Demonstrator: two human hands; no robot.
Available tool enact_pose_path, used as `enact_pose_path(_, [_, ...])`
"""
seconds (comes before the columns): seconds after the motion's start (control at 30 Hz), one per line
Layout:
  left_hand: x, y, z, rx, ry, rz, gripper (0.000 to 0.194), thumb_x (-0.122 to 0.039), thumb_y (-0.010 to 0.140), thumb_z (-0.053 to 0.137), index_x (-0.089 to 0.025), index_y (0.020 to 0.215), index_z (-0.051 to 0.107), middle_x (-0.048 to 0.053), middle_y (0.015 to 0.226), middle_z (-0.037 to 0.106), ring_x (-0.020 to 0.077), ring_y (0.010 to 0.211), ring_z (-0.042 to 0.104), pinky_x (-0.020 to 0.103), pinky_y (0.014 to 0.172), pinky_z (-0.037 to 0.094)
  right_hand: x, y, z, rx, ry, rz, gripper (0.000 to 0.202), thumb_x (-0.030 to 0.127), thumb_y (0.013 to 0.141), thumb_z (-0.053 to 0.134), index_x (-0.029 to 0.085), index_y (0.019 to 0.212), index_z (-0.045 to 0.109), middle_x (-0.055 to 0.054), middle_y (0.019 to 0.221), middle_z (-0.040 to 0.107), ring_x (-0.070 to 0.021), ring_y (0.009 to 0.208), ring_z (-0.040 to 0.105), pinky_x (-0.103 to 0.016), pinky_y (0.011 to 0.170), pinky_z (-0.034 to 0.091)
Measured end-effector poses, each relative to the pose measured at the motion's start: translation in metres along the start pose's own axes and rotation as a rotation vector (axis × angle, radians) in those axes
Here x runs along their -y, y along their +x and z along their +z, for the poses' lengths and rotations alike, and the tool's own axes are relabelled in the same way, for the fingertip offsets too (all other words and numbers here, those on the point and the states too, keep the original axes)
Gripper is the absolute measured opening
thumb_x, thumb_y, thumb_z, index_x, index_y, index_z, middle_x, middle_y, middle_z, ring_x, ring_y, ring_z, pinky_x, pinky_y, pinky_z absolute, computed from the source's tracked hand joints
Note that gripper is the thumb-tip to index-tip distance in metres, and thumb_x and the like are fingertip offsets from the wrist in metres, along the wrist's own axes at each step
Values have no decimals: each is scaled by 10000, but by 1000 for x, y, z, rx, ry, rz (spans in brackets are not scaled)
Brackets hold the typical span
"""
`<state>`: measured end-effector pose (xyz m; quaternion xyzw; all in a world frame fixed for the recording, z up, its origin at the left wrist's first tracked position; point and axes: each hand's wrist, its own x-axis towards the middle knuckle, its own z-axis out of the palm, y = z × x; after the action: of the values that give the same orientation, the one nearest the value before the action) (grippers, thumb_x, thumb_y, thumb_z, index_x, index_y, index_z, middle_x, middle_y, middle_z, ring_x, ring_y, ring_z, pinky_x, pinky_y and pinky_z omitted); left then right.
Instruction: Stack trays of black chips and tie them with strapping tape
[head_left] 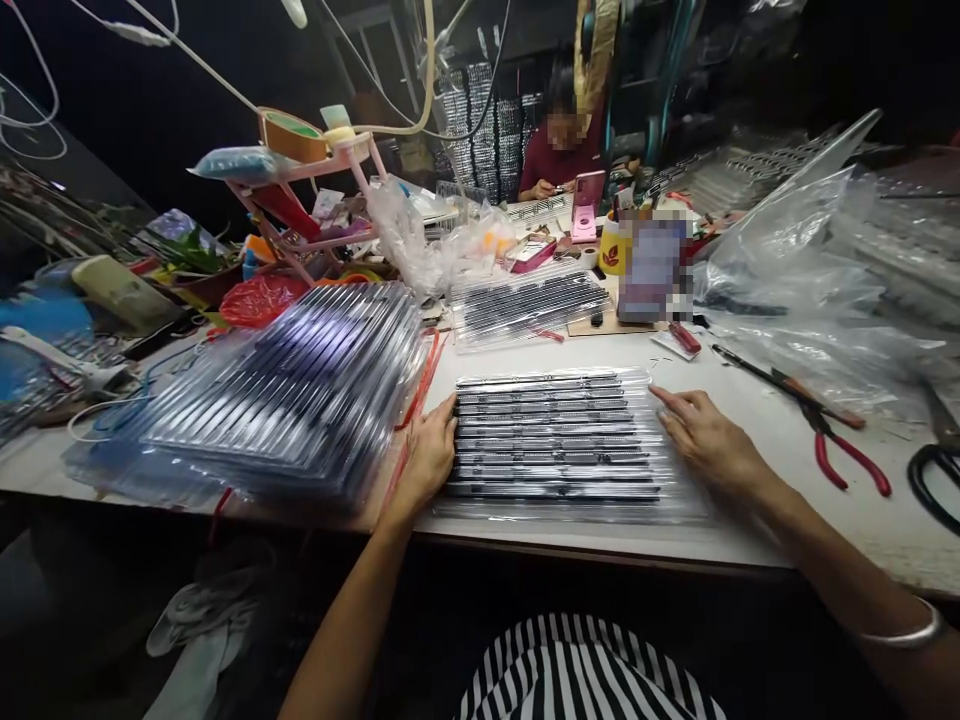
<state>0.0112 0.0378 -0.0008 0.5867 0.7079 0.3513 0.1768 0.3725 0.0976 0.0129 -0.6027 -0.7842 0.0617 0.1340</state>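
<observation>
A clear ribbed plastic tray (679, 495) lies flat on the white table in front of me, with several thin dark strips (551, 440) in its grooves. My left hand (429, 450) grips the tray's left edge; its fingertips are partly hidden. At the far right corner, my right hand (709, 440) has its fingers bent on the tray's edge, the index finger reaching forward. To the left of my left hand stands a tall stack of similar clear trays (292, 390). Behind the front tray lies another tray (480, 335) with dark strips.
Red-handled pliers (840, 455), tweezers (750, 370) and black-handled scissors (937, 485) lie on the right. Crumpled plastic bags (817, 280) rise behind them. A phone (652, 270) stands beside a yellow cup (613, 248). A pink rack (300, 215) holds tape. Across the table sits another person (555, 150).
</observation>
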Motion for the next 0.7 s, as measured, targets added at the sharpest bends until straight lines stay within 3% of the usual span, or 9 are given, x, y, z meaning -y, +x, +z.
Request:
enact_pose_path(0.13, [-1,3,3,37,119,-17,427,-247,866,398,-201,1267,537,97,1123,637,273,1007,509,425,946,346,16,-2,-2,17,-203,-97,453,231,920,261,174,1300,501,-153,1260,490,-302,929,580,-401,591,544])
enact_pose_path(0.23, [-4,0,4,104,313,-5,466,-290,900,334,-191,1341,447,120,1217,584,295,1037,490,468,951,311,22,1,-4,47,-322,-203,482,85,867,247,40,1267,511,-219,1362,398,-353,1113,476,-460,780,503])
enact_pose_path(0.3, [-6,-3,5,112,384,7,474,-305,910,310,-196,1359,415,124,1291,532,309,1092,471,495,970,273,21,4,-1,61,-324,-299,486,67,875,228,24,1278,496,-231,1396,351,-360,1209,397,-485,892,433])
enact_pose_path(0.43, [-11,-7,6,127,436,-12,496,-335,924,284,-179,1390,353,128,1355,473,312,1228,389,511,1009,216,15,6,9,125,-196,-357,468,324,953,295,153,1373,411,-173,1458,271,-389,1331,199,-530,962,356])
enact_pose_path(0.57, [-11,-4,2,225,453,-44,574,-415,916,302,-172,1432,245,130,1440,354,316,1315,294,544,1030,165,15,4,8,270,-93,-299,703,611,887,332,210,1454,225,-138,1513,34,-388,1355,-25,-584,1000,285])
enact_pose_path(0.7, [-11,-1,-1,328,466,-70,648,-476,901,302,-166,1453,163,132,1484,252,305,1359,217,543,1049,137,19,2,1,329,-51,-299,755,670,863,309,244,1467,154,-112,1512,-48,-376,1344,-96,-589,1032,219])
